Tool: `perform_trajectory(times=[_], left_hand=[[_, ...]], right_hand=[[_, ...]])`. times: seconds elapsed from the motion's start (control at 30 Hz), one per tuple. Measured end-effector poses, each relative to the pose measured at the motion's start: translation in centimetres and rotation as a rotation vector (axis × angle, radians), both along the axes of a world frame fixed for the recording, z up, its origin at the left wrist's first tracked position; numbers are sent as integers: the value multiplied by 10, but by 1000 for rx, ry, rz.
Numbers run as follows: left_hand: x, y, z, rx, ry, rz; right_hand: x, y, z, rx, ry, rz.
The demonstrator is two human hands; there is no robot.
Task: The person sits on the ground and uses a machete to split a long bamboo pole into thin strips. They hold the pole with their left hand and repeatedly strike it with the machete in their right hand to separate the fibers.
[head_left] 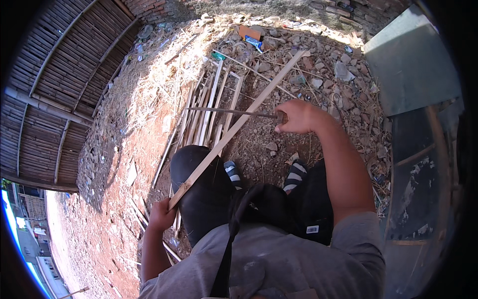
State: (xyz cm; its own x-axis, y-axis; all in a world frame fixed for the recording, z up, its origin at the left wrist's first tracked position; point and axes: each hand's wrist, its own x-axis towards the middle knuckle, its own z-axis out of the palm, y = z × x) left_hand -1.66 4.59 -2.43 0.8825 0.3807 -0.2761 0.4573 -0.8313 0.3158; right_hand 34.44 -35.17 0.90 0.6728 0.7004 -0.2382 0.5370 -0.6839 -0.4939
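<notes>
A long pale wooden strip slants from my left side over my left thigh and out past my knees. My left hand is closed around its near end. My right hand grips the handle of a long, narrow-bladed hand tool. Its dark blade points left and crosses the strip beyond my knees. The blade appears nearly edge-on, so whether it is a machete or a saw I cannot tell. Whether it touches the wood is also unclear.
Several narrow wooden strips lie on the ground beyond my left knee. Stones and rubble cover the ground at the right. A bamboo-slat wall stands at the left, a grey sheet panel at the right. My sandalled feet are between.
</notes>
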Motion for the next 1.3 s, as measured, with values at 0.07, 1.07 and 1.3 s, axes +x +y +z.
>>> perform_trajectory(times=[0.07, 1.07, 1.3], left_hand=[[1, 2, 0, 10, 14, -16], [7, 5, 4, 15, 15, -26], [8, 6, 12, 124, 36, -58]], right_hand=[[18, -15, -11, 1, 19, -139], [31, -30, -8, -3, 170, -268], [-1, 6, 10, -160, 115, 30]])
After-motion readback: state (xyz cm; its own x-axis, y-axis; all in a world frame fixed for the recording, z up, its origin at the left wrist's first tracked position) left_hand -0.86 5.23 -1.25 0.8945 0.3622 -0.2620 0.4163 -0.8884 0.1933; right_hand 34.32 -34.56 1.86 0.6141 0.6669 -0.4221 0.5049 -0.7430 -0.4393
